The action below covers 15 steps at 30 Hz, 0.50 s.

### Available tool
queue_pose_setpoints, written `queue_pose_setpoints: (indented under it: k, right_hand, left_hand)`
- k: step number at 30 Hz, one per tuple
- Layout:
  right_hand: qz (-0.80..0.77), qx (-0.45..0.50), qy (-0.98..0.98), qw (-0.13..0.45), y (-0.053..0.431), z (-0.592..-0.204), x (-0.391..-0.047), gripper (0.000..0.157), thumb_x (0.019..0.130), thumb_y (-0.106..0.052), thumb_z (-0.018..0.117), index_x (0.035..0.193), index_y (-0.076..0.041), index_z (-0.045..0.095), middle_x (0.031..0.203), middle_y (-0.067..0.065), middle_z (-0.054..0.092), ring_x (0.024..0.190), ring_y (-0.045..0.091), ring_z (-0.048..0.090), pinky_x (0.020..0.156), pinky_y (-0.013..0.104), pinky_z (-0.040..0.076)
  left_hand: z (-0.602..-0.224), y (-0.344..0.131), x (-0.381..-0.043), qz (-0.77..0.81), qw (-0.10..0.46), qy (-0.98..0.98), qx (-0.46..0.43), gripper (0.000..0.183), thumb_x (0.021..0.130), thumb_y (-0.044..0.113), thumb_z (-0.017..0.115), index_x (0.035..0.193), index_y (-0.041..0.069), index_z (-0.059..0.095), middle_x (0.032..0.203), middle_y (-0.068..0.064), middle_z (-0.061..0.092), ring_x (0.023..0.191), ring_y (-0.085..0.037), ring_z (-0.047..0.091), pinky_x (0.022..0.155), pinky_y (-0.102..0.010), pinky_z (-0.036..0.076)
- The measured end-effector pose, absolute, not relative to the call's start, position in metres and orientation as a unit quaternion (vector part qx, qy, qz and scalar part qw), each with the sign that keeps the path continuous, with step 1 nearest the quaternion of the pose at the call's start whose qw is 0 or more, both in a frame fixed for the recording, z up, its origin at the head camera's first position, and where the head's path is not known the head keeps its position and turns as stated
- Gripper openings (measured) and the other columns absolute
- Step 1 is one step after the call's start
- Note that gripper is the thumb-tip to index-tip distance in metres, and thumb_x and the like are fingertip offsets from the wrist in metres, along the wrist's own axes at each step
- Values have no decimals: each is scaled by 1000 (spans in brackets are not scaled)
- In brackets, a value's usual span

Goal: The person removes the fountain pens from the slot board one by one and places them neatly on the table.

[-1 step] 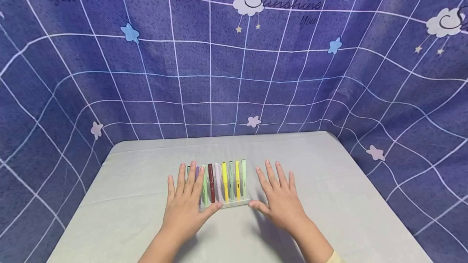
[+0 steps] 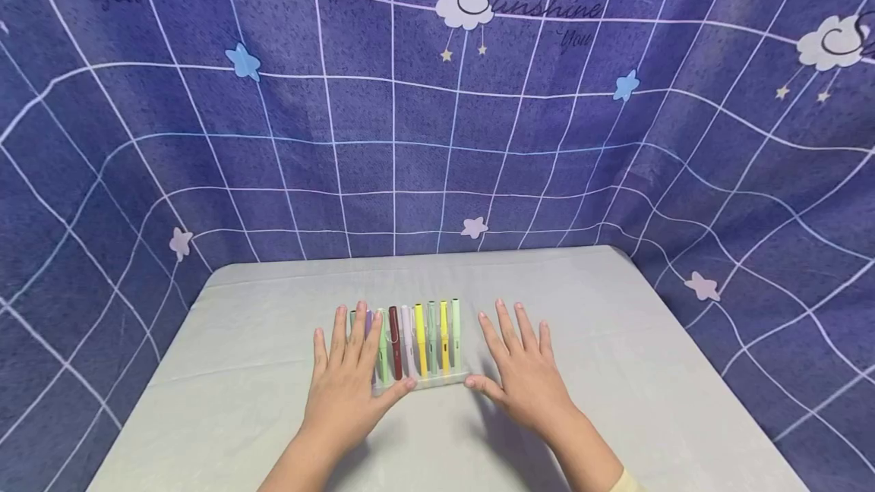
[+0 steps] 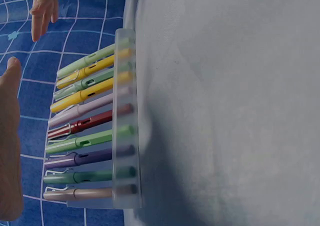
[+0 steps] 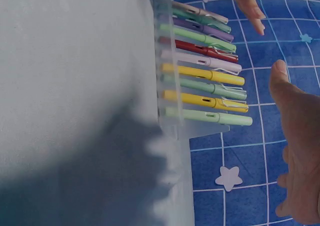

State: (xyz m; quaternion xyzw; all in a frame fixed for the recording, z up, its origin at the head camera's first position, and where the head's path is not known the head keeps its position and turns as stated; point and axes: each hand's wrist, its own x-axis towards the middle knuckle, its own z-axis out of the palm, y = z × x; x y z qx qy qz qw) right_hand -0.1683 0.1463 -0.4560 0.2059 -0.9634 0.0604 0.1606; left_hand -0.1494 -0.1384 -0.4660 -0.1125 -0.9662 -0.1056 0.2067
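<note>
A clear pen holder (image 3: 120, 203) stands on the table with several capped pens in a row, leaning upright. Among them are a dark red pen (image 2: 395, 344), a yellow pen (image 2: 421, 340), a lilac pen (image 3: 95, 106) and a pale green pen (image 4: 225, 119). My left hand (image 2: 345, 386) is spread flat in front of the holder's left end, hiding some pens from the head view. To the right of the row is my right hand (image 2: 529, 382), its fingers straight and spread. Both hands hold nothing. The wrist views show a gap between each thumb and the pens.
A pale cloth covers the table (image 2: 239, 370), and shadows of the hands fall on it. Behind and at both sides hangs a blue curtain (image 2: 369, 112) with white grid lines, stars and clouds.
</note>
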Motion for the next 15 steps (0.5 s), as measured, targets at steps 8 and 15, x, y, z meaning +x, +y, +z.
queue_pose_setpoints:
  k: [8,15]
  right_hand:
    - [57,207,-963,165,146,-454,-169,95,84,-72,55,157,-21,21,165,12,12,150,40,13,115,69,12]
    - [57,208,-963,162,146,-451,-171,95,85,-73,53,157,-21,20,165,12,10,149,40,14,115,68,11]
  left_hand:
    - [-465,-139,-151,-111,206,-965,-114,104,82,84,42,158,20,13,166,-1,-8,152,-35,-2,119,-60,-4]
    - [-465,-143,-154,-119,201,-965,-117,103,83,82,43,158,19,12,166,-3,-9,152,-33,-7,119,-60,-4]
